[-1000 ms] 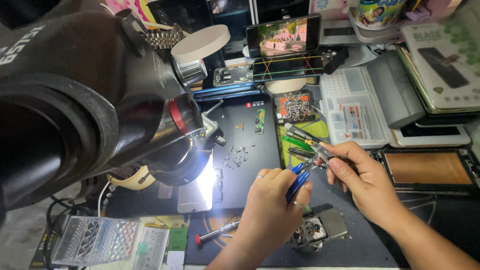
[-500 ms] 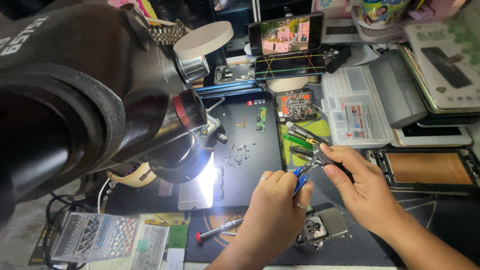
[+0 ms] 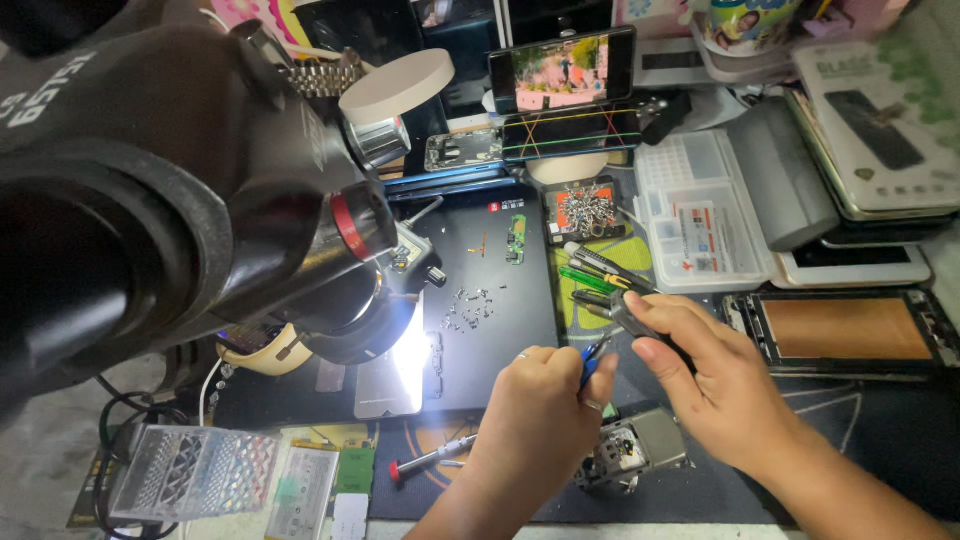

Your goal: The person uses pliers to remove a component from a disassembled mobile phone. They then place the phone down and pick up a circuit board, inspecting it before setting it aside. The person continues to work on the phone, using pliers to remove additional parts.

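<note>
My left hand (image 3: 535, 410) is closed around a blue-handled tool (image 3: 592, 358) whose tip pokes up between the two hands. My right hand (image 3: 705, 375) pinches a grey metal tool (image 3: 630, 318) between thumb and fingers, its tip close to the blue tool. Both hands hover over the dark work mat (image 3: 500, 300), just above an opened small device (image 3: 630, 455) with bare metal parts. Small screws (image 3: 470, 305) lie scattered on the mat to the left of the hands.
A big black microscope (image 3: 180, 200) with a lit ring lamp (image 3: 410, 350) fills the left. A phone playing video (image 3: 560, 70) stands at the back. A clear parts box (image 3: 700, 215), green tweezers (image 3: 590, 280), a red-tipped screwdriver (image 3: 430, 462) and a framed screen (image 3: 850, 330) surround the hands.
Both hands have slid slightly down and left toward the opened device, and the tools' tips have come closer together. The view has shifted a little.
</note>
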Demonstrator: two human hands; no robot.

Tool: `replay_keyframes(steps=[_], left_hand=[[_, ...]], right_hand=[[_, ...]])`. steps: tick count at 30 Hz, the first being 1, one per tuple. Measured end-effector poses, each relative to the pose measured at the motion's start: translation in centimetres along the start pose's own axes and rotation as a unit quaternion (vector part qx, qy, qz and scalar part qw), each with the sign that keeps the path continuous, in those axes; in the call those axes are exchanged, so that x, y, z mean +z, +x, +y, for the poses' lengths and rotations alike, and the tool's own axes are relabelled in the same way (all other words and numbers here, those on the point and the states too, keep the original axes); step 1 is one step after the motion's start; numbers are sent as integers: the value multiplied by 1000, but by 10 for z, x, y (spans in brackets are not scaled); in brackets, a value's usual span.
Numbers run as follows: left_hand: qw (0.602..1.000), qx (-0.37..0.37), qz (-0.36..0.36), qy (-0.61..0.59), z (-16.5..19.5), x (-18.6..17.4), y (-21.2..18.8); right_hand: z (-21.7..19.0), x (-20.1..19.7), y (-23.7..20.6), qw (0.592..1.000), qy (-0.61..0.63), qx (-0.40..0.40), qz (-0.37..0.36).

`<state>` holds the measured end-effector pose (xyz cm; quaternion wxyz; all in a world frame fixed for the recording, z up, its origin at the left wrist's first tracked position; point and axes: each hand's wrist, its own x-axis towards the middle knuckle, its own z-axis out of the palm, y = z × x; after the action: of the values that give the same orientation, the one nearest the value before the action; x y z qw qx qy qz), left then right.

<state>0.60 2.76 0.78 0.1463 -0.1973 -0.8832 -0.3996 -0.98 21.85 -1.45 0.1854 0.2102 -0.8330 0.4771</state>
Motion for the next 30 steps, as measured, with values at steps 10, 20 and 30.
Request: replay_keyframes(steps=[10,20,30], left_hand=[[995,-63,-31,-72,1,0,6],[896,-295,-170,-285,4,-6,11],[779,-274,-227,-517,-19,5,17]], right_hand=[[12,-3,-1,999,32,-34,14],[49,8,-12,958,236,160,-37],[49,9,-6,827,506,242,-47]])
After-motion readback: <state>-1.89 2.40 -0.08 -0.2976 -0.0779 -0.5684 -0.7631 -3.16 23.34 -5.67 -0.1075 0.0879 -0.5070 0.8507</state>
